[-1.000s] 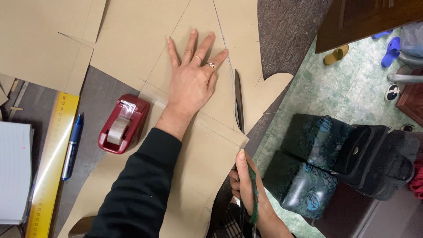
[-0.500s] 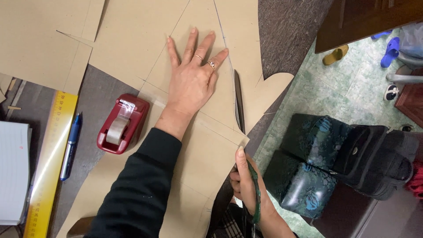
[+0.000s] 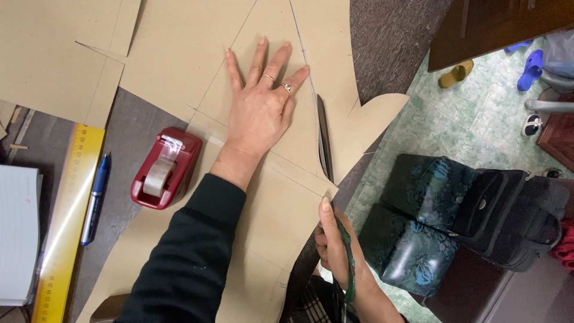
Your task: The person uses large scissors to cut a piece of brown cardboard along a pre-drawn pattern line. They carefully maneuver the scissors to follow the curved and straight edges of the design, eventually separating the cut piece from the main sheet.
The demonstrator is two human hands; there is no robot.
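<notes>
My left hand (image 3: 258, 110) lies flat, fingers spread, on a large sheet of tan paper (image 3: 179, 54) with pencil lines, pressing it to the table. Rings show on two fingers. My right hand (image 3: 336, 246) grips the green handles of long scissors (image 3: 323, 139) at the paper's right edge. The dark blades run up along a cut beside my left hand's fingers. A curved flap of paper (image 3: 371, 122) hangs past the blades to the right.
A red tape dispenser (image 3: 164, 167) sits left of my forearm. A yellow ruler (image 3: 66, 221), a blue pen (image 3: 95, 197) and a white notebook (image 3: 17, 233) lie at the left. Dark bags (image 3: 466, 215) stand on the green floor, with slippers (image 3: 529, 69) farther off.
My right hand has shifted slightly with the scissors. My left hand stays pressed flat on the paper in the same place.
</notes>
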